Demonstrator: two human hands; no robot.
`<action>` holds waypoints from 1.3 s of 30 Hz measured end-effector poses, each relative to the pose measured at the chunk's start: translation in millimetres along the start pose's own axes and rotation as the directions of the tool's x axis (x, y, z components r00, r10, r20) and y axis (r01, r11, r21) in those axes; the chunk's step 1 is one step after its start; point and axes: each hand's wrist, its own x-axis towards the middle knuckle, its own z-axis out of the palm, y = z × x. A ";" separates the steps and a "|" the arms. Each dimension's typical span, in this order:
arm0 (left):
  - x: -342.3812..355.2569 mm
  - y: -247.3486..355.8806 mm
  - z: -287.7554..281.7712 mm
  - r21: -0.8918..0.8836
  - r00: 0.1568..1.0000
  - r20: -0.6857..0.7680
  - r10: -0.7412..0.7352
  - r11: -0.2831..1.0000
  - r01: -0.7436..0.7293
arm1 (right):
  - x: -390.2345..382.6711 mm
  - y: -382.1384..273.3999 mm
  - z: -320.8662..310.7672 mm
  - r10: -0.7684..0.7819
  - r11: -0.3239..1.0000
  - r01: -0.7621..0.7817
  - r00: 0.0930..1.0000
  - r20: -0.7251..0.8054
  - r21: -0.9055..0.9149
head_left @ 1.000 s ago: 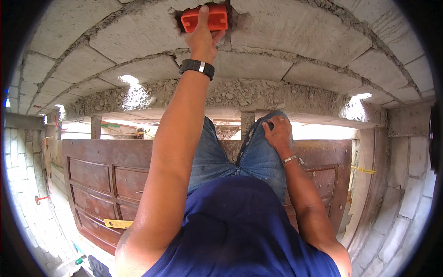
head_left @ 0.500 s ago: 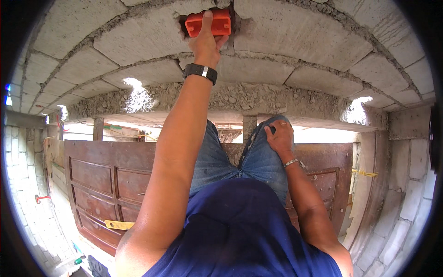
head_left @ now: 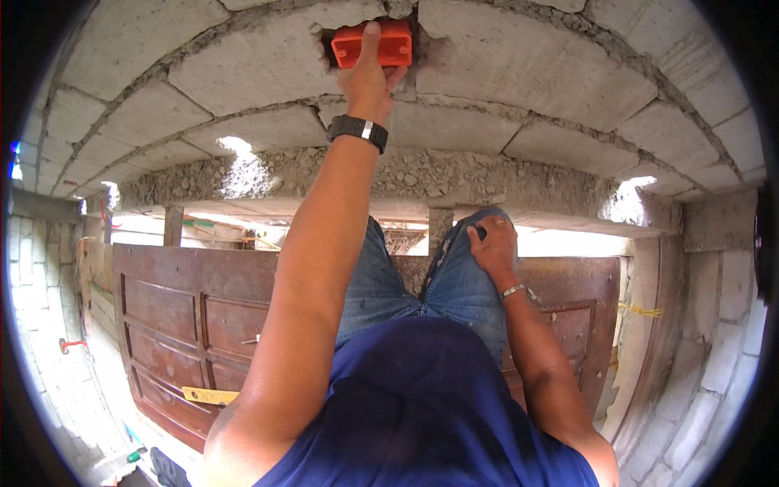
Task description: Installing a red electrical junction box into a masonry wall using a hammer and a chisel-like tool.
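An orange-red rectangular electrical box (head_left: 395, 47) sits in a rough hole cut in the block wall (head_left: 535, 49), its hollow side facing me. My left hand (head_left: 369, 79) grips it from below, thumb over its front and fingers under its lower edge. A dark gap (head_left: 327, 47) shows between the box and the hole's left side. My right hand (head_left: 494, 247) rests over the knee of my jeans (head_left: 462, 280), its thumb apart from the fingers. It seems to hold nothing; the fingertips are partly hidden.
Rubble and crumbled mortar (head_left: 365, 174) lie along the ledge below the wall. Under me is a brown panelled door (head_left: 162, 304), with a yellow strip (head_left: 208, 395) on it at left. A red-handled tool (head_left: 71, 346) is at far left, and a yellow tie (head_left: 641, 310) is at right.
The view has shifted slightly, so the wall, box and left hand appear a little lower and to the right. Both hands keep the same hold and place.
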 end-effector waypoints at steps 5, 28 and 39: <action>-0.4 1.0 1.5 -0.012 1.000 -0.014 -0.025 1.000 0.025 | -1.0 -1.6 -0.8 -0.022 1.000 0.022 0.999 -0.039 -0.005; -69.9 1.5 -87.8 0.075 0.931 0.317 -0.183 0.983 0.168 | -1.9 6.7 2.6 0.026 0.998 -0.025 0.999 -0.027 0.057; -133.1 42.4 -237.9 -0.047 0.954 -0.006 -0.298 0.953 0.298 | 9.2 1.3 -1.5 -0.028 0.994 0.042 0.990 -0.139 0.098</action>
